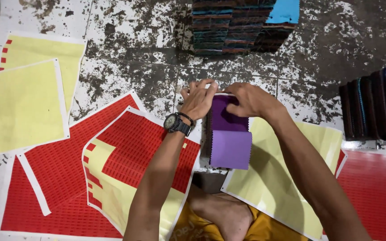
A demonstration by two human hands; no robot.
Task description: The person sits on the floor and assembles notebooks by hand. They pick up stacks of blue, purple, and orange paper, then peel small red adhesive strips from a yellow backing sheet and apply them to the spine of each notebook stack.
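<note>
Two hands meet at the far end of a stack of purple fabric swatches (pixel 228 134) — we log both as closed on it. The left hand (pixel 199 99), a black watch (pixel 174 122) at the wrist, curls its fingers over the top-left corner; the right hand (pixel 249 99) pinches the top edge from the other side. The stack's long axis runs straight away from us, toward the hands; its near end, a lighter purple square with pinked edges, lies free on the floor (pixel 148 58) between the forearms. Neither hand is nearer: they grip the same end, almost touching.

Outward — a yellow sheet (pixel 287 178) lies under the right forearm, red-and-yellow printed sheets (pixel 126 151) under the left. Plain yellow sheets (pixel 18 107) lie well apart, far left. A dark swatch pile (pixel 242 27) stands beyond the hands, another (pixel 376 107) at right.
</note>
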